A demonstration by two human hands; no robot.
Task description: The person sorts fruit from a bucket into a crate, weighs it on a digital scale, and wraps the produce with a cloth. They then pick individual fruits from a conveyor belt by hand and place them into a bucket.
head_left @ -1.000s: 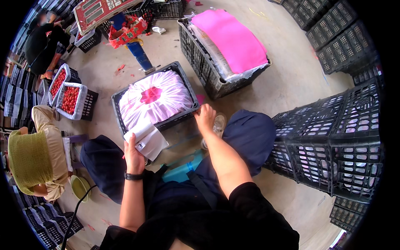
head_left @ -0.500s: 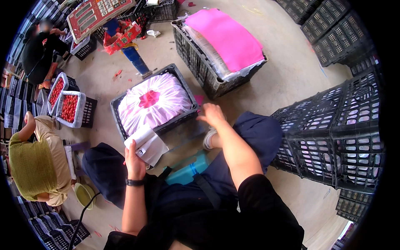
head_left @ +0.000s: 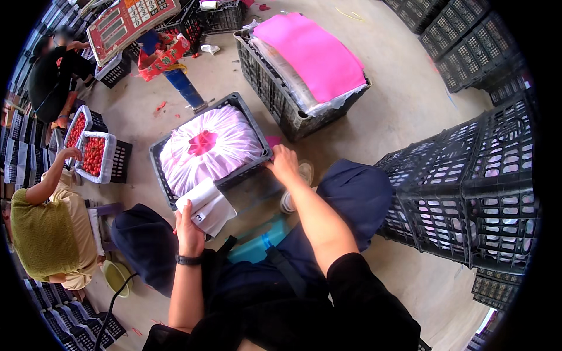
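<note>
Before me stands a black plastic crate, filled by a bundle in a thin pinkish-white liner. The liner is gathered in pleats around a bright pink middle. My left hand is closed on a folded white sheet, perhaps a pad of labels, that overlaps the crate's near left corner. A thin red tip shows beside that hand, too small to name. My right hand is at the crate's right corner, fingers curled against the rim. A scrap of pink lies just beyond it.
A second black crate topped with a pink sheet stands beyond. Tall stacked crates rise at right. A red scale on a blue post is at far left. Two people work at left beside tomato crates. A teal box lies between my legs.
My right hand has moved left and nearer to the crate's corner. My left hand keeps the white sheet. The person in green has reached out to the red fruit.
</note>
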